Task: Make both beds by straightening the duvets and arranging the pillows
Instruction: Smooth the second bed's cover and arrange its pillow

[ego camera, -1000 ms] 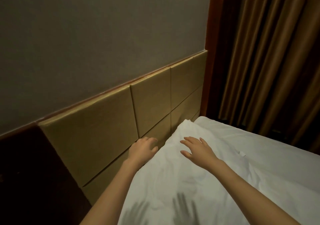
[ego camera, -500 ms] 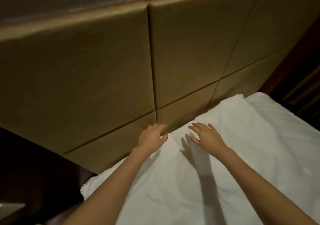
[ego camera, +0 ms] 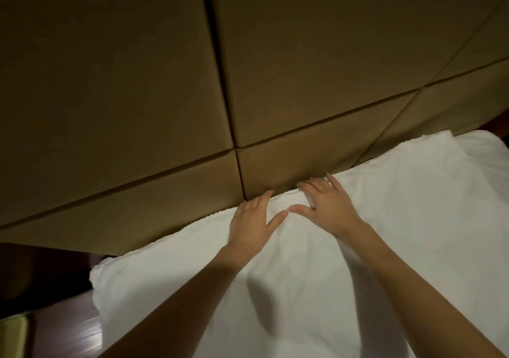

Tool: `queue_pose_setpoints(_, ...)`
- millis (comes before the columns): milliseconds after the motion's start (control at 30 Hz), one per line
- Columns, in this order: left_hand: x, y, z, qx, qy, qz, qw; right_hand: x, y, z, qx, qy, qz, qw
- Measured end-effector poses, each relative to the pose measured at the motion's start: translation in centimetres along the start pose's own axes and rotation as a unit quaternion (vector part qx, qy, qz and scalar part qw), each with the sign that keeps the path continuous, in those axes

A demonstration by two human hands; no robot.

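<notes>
Head view: the left hand (ego camera: 252, 221) and right hand (ego camera: 329, 206) lie flat, fingers spread, holding nothing, on the white duvet (ego camera: 358, 247) at its top edge against the padded headboard (ego camera: 303, 68). That edge runs lower left to upper right, and the hands sit mid-edge, thumbs nearly touching, so smoothing likely runs outward, each hand toward its own corner.

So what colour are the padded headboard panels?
Tan-brown, plain, in dim light; the headboard panels show in the head view.

White pillow (ego camera: 316, 289) flat vs headboard (ego camera: 137, 110)

White cloth duvet (ego camera: 358, 247), smooth, matt; padded headboard (ego camera: 137, 82) matt tan; glossy wood floor (ego camera: 68, 327).
</notes>
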State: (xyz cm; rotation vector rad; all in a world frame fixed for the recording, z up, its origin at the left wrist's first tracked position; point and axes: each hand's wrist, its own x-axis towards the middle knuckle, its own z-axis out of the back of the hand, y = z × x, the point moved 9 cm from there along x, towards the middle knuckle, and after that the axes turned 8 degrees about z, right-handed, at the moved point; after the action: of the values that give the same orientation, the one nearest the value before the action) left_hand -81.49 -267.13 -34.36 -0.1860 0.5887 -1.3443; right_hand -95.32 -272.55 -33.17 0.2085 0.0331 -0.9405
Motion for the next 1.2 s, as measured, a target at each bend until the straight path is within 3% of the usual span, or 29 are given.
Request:
queue_pose_setpoints(233, 0.3, 1.4, -2.2, 0.071, -0.096, 0.026, 0.992, -0.2, -0.8, -1.8, -0.017, -0.105, -0.008, 0.994)
queue_pose_setpoints(467, -1.0, 0.5, -1.5, 0.124, -0.159, -0.023, 0.979, -2.2, 0.3, -1.2, -0.015, -0.204, 0.011, 0.979)
queue_pose_setpoints(567, -1.3, 0.9, -1.8, 0.099, -0.165, -0.059, 0.98, -2.0, 0.3, -1.8, 0.007, -0.179, 0.021, 0.984)
queue_pose_setpoints(667, -1.0, 1.6, -2.6, 0.094, -0.117, -0.055, 0.987, -1.1, -0.3, -2.9, 0.031, -0.124, 0.023, 0.992)
queue_pose_setpoints(833, 0.1, 2.8, -3.0, 0.16, -0.002, -0.007, 0.987, 0.2, -0.7, -3.3, -0.001, 0.052, 0.013, 0.999)
queue_pose_setpoints(1000, -0.2, 3.7, -1.2, 0.192, 0.012, 0.038, 0.981, -0.4, -1.7, -2.5, -0.043, 0.016, -0.032, 0.998)
queue_pose_setpoints(1100, -1.0, 2.8, 0.2, 0.186, 0.018, 0.041, 0.982, -1.7, -1.2, -0.4, -0.056, -0.068, -0.039, 0.995)
queue_pose_setpoints(1200, -3.2, 1.7, 2.0, 0.171, 0.028, 0.038, 0.984, -3.1, 0.3, 2.4, -0.099, -0.019, -0.032, 0.994)
